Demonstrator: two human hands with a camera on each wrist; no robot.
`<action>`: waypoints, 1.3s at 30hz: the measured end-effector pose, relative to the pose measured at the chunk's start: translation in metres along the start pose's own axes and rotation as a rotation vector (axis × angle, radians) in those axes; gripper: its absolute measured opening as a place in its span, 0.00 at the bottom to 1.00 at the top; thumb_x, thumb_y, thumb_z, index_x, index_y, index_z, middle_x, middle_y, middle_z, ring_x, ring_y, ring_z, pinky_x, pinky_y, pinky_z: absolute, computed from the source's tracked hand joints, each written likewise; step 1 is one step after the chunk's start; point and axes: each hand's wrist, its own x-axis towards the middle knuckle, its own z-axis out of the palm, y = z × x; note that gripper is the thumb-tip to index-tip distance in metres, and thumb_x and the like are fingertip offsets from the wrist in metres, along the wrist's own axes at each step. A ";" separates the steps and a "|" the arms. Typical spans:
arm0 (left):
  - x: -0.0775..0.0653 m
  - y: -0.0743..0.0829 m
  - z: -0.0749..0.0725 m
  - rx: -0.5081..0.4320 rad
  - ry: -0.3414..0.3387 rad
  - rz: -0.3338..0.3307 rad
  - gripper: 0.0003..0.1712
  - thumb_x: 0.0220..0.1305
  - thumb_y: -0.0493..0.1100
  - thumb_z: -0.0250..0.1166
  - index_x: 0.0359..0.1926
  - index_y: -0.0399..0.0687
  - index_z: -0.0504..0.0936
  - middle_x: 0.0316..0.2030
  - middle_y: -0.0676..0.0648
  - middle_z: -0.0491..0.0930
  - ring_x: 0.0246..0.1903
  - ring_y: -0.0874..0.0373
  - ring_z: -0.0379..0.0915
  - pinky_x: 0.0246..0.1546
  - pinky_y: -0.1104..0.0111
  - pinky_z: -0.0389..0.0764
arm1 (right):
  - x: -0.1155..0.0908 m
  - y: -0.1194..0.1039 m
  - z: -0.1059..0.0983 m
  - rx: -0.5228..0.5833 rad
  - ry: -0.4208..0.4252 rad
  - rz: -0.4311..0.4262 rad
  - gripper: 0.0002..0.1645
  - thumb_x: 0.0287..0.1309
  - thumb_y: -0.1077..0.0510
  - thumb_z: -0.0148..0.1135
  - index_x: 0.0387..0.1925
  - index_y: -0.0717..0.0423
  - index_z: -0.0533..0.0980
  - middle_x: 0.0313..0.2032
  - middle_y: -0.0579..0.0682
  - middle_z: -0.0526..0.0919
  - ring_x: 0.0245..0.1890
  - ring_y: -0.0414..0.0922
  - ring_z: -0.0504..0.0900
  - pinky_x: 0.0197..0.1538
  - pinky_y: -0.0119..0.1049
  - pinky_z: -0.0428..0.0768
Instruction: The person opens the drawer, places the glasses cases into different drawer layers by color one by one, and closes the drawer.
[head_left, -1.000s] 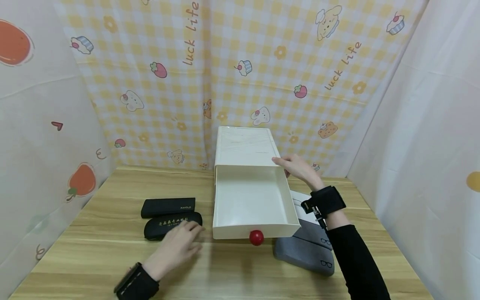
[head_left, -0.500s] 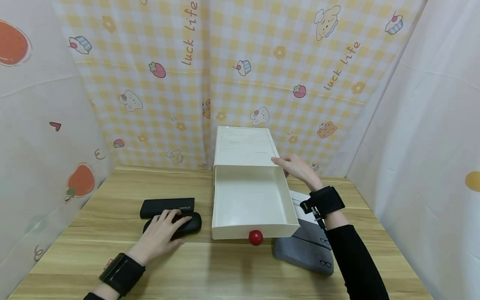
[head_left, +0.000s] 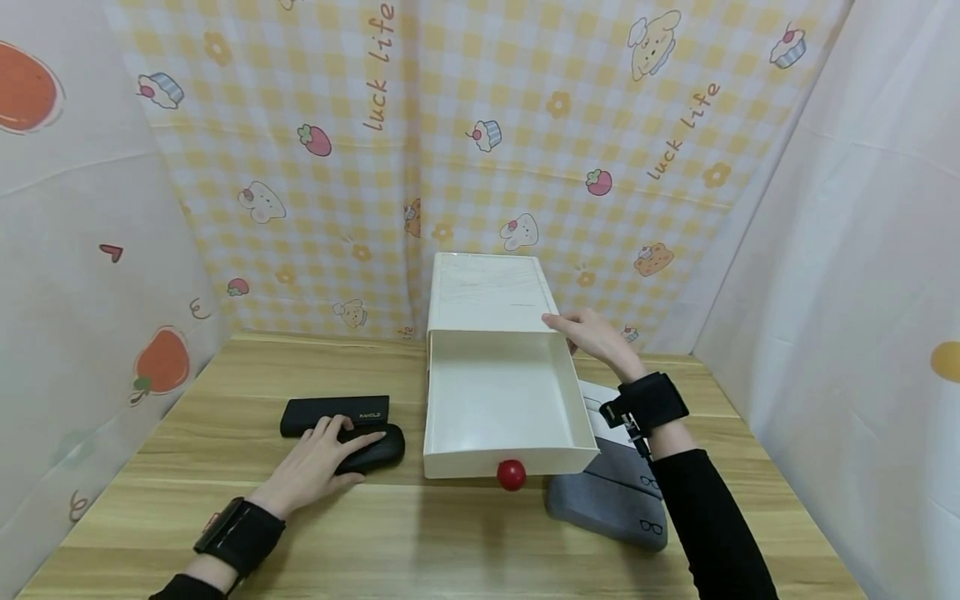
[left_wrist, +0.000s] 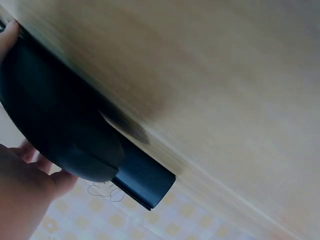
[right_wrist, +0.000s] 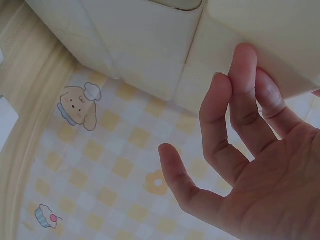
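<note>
My left hand (head_left: 307,467) holds a rounded black glasses case (head_left: 381,450) lying on the table. In the left wrist view, the thumb and fingers (left_wrist: 62,182) are on opposite sides of that glasses case (left_wrist: 55,105). A slimmer black glasses case (head_left: 330,410) lies just behind it. On the right, my right hand (head_left: 600,337) rests against the upper side edge of a white drawer box (head_left: 491,287). Its fingers (right_wrist: 243,75) are loosely bent against the box's side in the right wrist view. The drawer (head_left: 465,465) is pulled out, with nothing visible inside.
A red knob (head_left: 512,475) sticks out from the drawer front. To the right lie a grey glasses case (head_left: 600,508), another grey one (head_left: 626,465) and a white one (head_left: 596,396), partly under the right arm. A checked curtain (head_left: 337,250) hangs behind the wooden table (head_left: 450,550).
My left hand has moved left from the right end of the rounded black glasses case and now grips it. That case has shifted very slightly. My right hand has stayed at the box.
</note>
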 end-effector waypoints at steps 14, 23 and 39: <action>0.012 0.000 -0.021 -0.064 -0.080 -0.066 0.36 0.51 0.55 0.71 0.63 0.62 0.71 0.45 0.41 0.71 0.34 0.53 0.70 0.32 0.58 0.74 | 0.001 -0.002 0.001 0.006 -0.001 -0.016 0.30 0.66 0.36 0.44 0.35 0.56 0.79 0.23 0.50 0.75 0.33 0.49 0.79 0.41 0.37 0.73; 0.042 -0.007 -0.066 -0.165 0.101 -0.008 0.37 0.52 0.48 0.72 0.64 0.54 0.70 0.42 0.43 0.68 0.27 0.61 0.65 0.25 0.72 0.68 | 0.001 -0.002 0.000 -0.006 -0.009 -0.009 0.30 0.67 0.36 0.43 0.33 0.56 0.78 0.24 0.48 0.75 0.31 0.46 0.78 0.39 0.35 0.73; 0.104 0.049 -0.142 -0.157 0.144 0.146 0.39 0.56 0.54 0.67 0.68 0.62 0.64 0.50 0.40 0.70 0.40 0.52 0.71 0.40 0.60 0.74 | 0.000 0.000 0.000 0.028 -0.001 -0.029 0.30 0.67 0.37 0.44 0.33 0.57 0.79 0.18 0.46 0.71 0.27 0.46 0.75 0.37 0.35 0.72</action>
